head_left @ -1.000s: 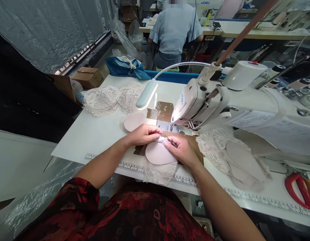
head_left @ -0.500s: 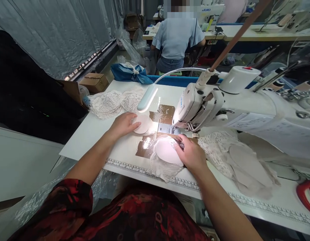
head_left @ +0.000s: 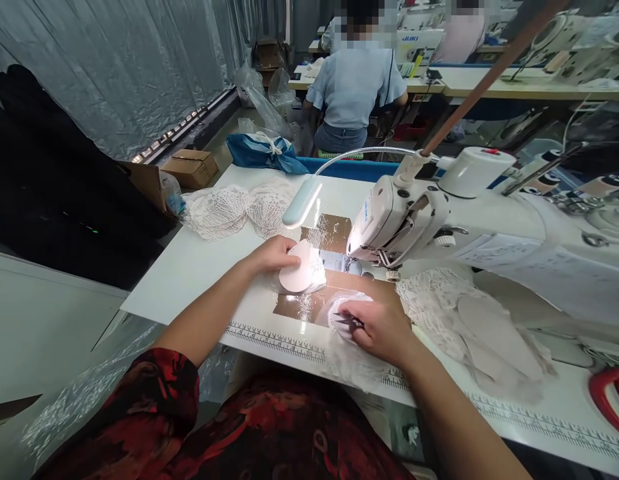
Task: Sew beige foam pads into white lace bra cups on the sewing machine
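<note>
My left hand (head_left: 270, 255) is closed on the edge of a pale, round bra cup (head_left: 296, 269) with lace along its right side, left of the sewing machine's needle area. The thumb lies across the cup. My right hand (head_left: 385, 328) is closed around dark thread snips (head_left: 345, 319), their points showing to the left. Under it lies a second lace-edged cup (head_left: 342, 303), partly covered by the fingers, with sheer fabric spreading to the table's front edge. Whether this hand also pinches that fabric, I cannot tell. The sewing machine (head_left: 377, 217) stands just behind and right of both cups.
A lamp (head_left: 302, 203) hangs over the white table (head_left: 189, 280), which has a ruler strip (head_left: 274, 341) along its front. Lace cups (head_left: 217, 212) lie at the back left, more lace pieces (head_left: 482, 327) at the right. A person (head_left: 354, 87) sits ahead.
My left hand has lifted and tilted its cup, moving slightly right and nearer me. My right hand has turned and moved nearer me, with the snips now pointing left and the fabric shifted along.
</note>
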The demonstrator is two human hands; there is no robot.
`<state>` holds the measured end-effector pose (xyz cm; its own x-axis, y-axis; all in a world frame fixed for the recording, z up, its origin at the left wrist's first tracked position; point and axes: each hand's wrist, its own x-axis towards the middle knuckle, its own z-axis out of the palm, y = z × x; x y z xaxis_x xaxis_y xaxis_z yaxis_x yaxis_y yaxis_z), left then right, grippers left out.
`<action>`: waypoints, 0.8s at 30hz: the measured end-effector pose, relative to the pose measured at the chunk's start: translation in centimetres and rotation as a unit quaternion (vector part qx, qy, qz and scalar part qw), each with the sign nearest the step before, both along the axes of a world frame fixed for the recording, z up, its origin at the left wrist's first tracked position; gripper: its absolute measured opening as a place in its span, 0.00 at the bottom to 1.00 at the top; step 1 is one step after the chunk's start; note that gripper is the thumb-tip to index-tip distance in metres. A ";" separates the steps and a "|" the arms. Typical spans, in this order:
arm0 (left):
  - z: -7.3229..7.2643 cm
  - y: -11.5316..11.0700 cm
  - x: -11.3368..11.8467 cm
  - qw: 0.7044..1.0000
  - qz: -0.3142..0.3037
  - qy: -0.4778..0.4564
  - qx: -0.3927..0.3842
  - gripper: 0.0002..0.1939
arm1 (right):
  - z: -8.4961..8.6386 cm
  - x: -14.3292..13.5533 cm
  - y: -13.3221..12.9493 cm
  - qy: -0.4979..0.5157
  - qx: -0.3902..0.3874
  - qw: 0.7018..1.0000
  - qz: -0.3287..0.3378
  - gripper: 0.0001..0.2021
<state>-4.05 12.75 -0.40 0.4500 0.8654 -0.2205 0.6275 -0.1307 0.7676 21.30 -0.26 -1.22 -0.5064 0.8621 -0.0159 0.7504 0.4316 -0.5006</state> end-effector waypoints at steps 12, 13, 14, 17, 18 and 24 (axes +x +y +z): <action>-0.4 -1.3 0.4 0.942 -0.057 -0.264 -0.197 0.18 | -0.3 -1.7 3.5 0.287 -0.129 0.930 -0.187 0.21; -0.5 -1.2 0.2 0.944 -0.065 -0.258 -0.195 0.19 | -0.5 -2.0 3.6 0.296 -0.143 0.928 -0.177 0.16; -0.4 -1.2 -0.1 0.947 -0.076 -0.247 -0.189 0.20 | -0.7 -2.2 3.7 0.300 -0.151 0.926 -0.170 0.13; -0.1 -1.1 -0.6 0.966 -0.113 -0.184 -0.139 0.30 | -0.9 -2.2 3.3 0.306 -0.150 0.926 -0.162 0.13; 0.1 -1.2 -0.5 0.976 -0.114 -0.153 -0.101 0.34 | -0.9 -2.2 3.2 0.308 -0.147 0.926 -0.162 0.12; 0.4 -2.0 2.2 0.970 -0.171 -0.102 0.143 0.29 | -0.6 -2.0 2.9 0.298 -0.124 0.934 -0.151 0.12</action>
